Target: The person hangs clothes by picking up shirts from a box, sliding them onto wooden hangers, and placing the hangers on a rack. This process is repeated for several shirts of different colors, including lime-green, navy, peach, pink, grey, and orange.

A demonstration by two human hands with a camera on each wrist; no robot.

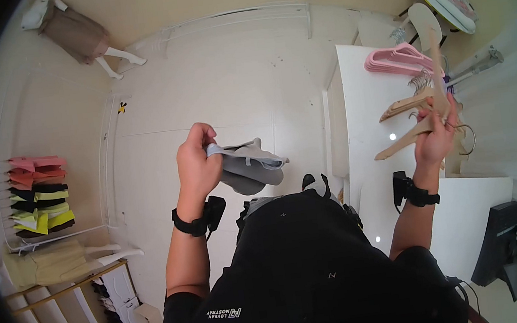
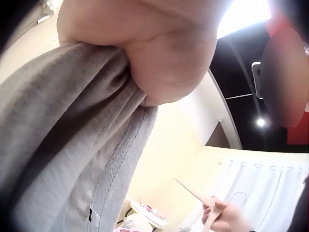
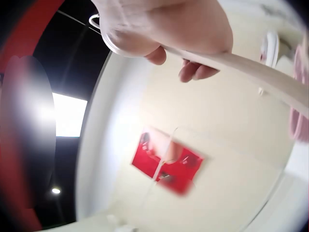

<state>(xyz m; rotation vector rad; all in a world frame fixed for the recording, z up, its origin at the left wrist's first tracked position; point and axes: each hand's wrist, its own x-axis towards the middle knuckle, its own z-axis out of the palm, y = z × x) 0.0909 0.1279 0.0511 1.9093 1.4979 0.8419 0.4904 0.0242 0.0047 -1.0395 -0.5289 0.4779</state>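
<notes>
My left hand [image 1: 199, 162] pinches the upper edge of a grey garment [image 1: 250, 172], which hangs in folds over the floor. Seams and a small label show on this cloth [image 2: 72, 140] in the left wrist view; its full shape is hidden in the folds. On the other side, my right hand [image 1: 435, 141] grips a wooden clothes hanger [image 1: 436, 65] near its middle. The hanger's metal hook [image 1: 470, 139] sticks out to the right of the hand. In the right wrist view, one pale arm of the hanger [image 3: 260, 72] runs out beyond the fingers.
A white table [image 1: 358, 104] at the right bears pink hangers [image 1: 398, 60] and more wooden hangers [image 1: 403, 106]. Behind it stand a chair [image 1: 425, 21] and an ironing board [image 1: 446, 6]. Folded clothes [image 1: 40, 195] and mannequins line the left; a black monitor [image 1: 499, 241] stands lower right.
</notes>
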